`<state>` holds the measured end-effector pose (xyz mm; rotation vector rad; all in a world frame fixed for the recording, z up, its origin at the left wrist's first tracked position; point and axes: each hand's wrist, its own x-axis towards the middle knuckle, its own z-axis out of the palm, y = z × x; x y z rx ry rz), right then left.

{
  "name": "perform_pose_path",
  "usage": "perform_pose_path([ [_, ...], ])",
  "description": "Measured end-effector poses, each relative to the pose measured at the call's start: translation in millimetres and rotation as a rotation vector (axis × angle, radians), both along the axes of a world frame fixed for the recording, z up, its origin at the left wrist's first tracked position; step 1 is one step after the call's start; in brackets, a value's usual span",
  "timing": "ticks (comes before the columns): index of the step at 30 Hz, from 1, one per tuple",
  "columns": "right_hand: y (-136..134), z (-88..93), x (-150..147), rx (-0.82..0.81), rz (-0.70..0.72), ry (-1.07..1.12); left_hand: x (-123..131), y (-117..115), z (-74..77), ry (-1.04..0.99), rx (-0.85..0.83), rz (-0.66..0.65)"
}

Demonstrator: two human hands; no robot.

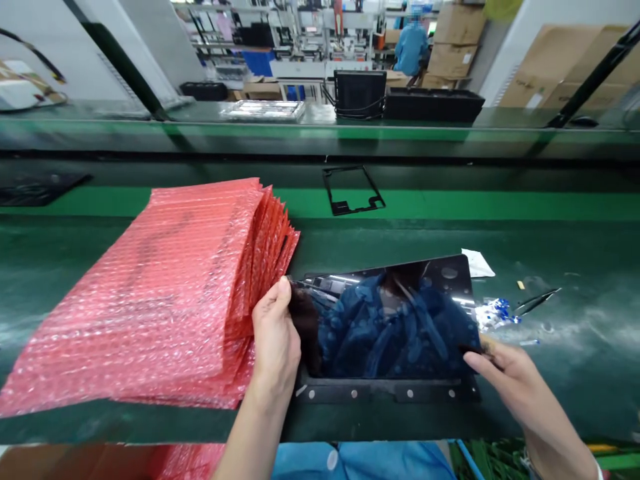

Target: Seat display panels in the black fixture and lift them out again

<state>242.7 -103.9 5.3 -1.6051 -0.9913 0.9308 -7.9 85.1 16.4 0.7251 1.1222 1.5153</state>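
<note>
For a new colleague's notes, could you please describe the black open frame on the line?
On the green conveyor, find the stack of red bubble-wrap bags. Beyond it, to the right, lies a black rectangular frame. Its middle is open and shows green, unlike the solid glossy panel in the left hand and right hand.

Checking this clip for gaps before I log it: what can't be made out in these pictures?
Head view:
- Right hand: fingertips hidden by the corner of the glossy black panel.
- Panel face: reflections hide anything on its surface.
- Blue scraps: too small and blurred to identify.
- Worker in blue: too distant to see what their hands do; the hands are out of sight.
</note>
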Motion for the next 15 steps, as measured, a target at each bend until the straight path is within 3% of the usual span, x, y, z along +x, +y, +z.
perform_pose_path([
  [7, 11, -10.8, -10, 0.091, -0.245, 0.165, 5, 0, 4.9, -0.010, 0.019, -0.099],
  [12, 28, -3.8, 2, 0.113, -0.398, 0.309, -3, -16, 6.1, 0.048, -0.122, -0.559],
  [15, 32, -1.4, 12, 0.094, -0.390, 0.343, -3, -27, 6.8, 0.080, -0.141, -0.729],
])
